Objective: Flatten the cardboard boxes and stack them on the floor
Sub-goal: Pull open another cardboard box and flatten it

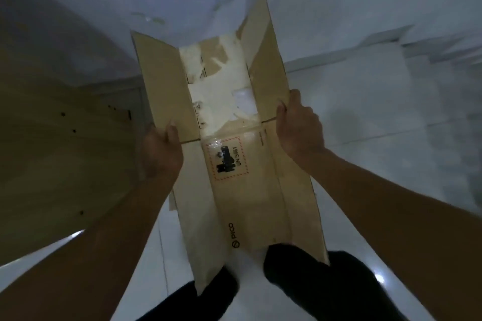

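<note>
On the left, a light wooden panel [52, 138] is leaning into view. Your left hand [161, 154] is reaching forward from the near left, its fingers [170, 131] curling round the left edge of the cardboard box [250, 190] and gripping it. The box is hanging flattened between your two hands, above the white tiled floor [391, 151], its flaps opening out on the far side and its near end reaching down to your dark trousers [313, 281]. Your right hand [297, 128] is coming in from the near right, wrist bent, fingers closing on the box's right edge. Beyond the box, a white bag [182, 2] printed with a recycling symbol is filling the far side.
</note>
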